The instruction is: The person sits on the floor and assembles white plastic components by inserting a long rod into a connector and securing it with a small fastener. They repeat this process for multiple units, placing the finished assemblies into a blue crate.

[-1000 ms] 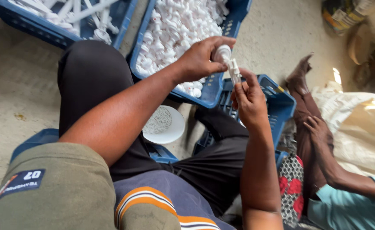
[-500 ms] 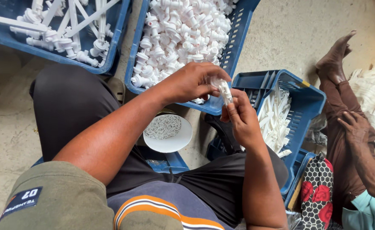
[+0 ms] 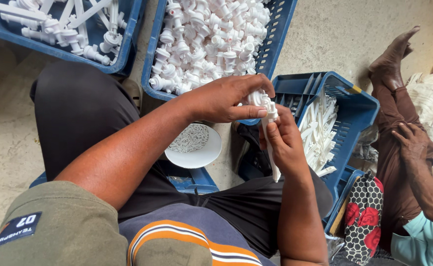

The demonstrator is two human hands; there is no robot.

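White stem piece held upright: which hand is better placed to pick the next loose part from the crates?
Probably the left hand: it lies right beside the crate of white fittings, pinching only the cap, while the right hand grips the stem.

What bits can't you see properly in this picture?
Head view only:
- White plastic piece: its top is covered by the left hand; the right hand hides the middle of its stem.
- Small parts in the white bowl: too small to tell apart.
- Crate of white fittings: cut off by the top edge.
- Crate of white sticks: partly behind the right hand.
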